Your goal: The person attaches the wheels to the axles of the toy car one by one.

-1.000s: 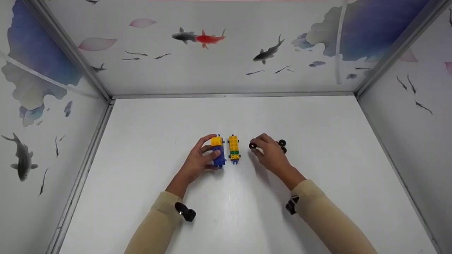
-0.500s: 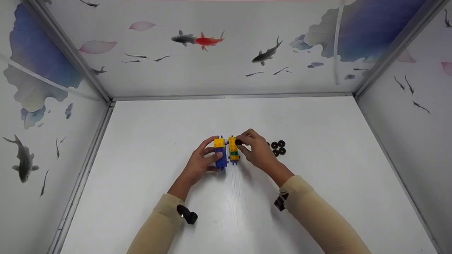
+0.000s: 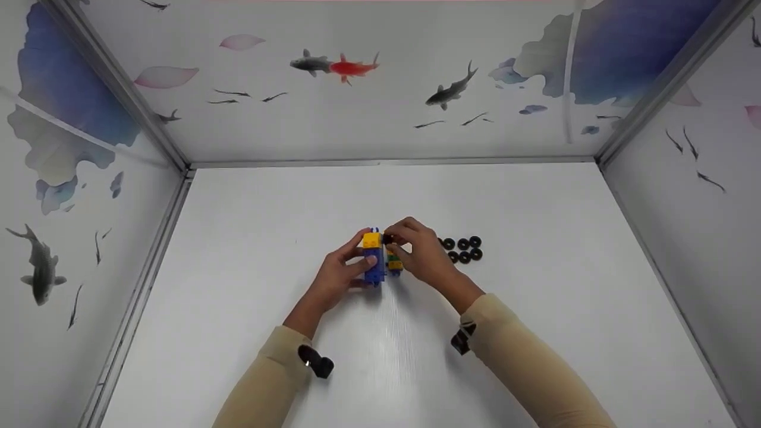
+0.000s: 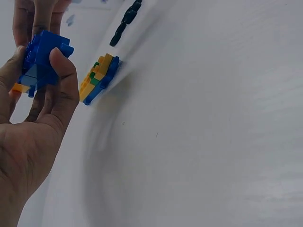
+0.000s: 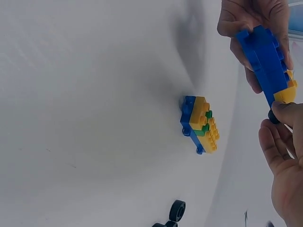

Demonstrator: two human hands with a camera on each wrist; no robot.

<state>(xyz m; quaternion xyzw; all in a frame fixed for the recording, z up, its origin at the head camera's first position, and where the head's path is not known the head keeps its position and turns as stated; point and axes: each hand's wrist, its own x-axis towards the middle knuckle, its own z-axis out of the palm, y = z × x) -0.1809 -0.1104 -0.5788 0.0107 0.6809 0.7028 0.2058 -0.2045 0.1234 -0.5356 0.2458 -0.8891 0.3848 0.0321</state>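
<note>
Left hand (image 3: 340, 270) grips blue-and-yellow block car (image 3: 374, 272) above bench (image 3: 255, 238); right hand (image 3: 425, 251) pinches black wheel (image 5: 273, 117) at car's yellow end. Likely risks: wheel skews or drops if pushed off-axis; car twists if left grip yields under pressure.

2 hands (image 3: 339, 273) (image 3: 423, 255), 2 brick builds (image 3: 374, 271) (image 3: 395, 265), 8+ blk wheels (image 3: 463, 244), 2 wrist cams (image 3: 321, 366) (image 3: 461, 341)

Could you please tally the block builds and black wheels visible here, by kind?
Held block build and resting block build: 2
Pinched black wheel and loose black wheels: 8
Total visible: 10; the right hand partly hides one wheel and may hide more.
</note>
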